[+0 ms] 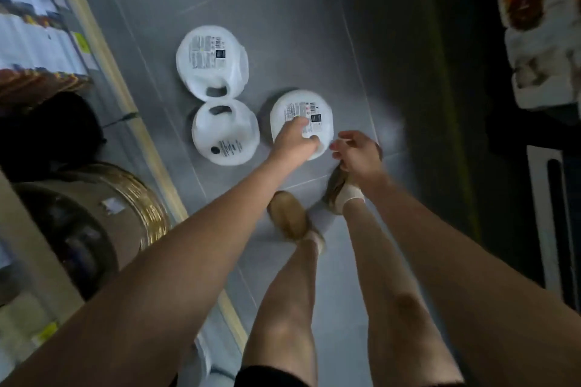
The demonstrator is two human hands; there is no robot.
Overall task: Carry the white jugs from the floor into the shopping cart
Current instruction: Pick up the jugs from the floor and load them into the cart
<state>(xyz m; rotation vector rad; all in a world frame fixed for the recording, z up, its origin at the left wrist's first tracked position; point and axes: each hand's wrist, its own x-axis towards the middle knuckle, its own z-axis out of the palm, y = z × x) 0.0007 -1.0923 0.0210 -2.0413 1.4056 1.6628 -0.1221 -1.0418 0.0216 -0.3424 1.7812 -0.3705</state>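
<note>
Left hand [295,140] on nearest white jug [300,105], fingers curled at its handle, apparently gripping (blurred). Right hand [356,151] beside jug, fingers loosely curled, empty.

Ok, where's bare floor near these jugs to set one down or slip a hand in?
Open floor lies beyond the far jug and right of the right jug, toward the dark shelving. Crowded: far jug and near-left jug touch, only a narrow gap separates them from the right jug, under the left hand.
</note>
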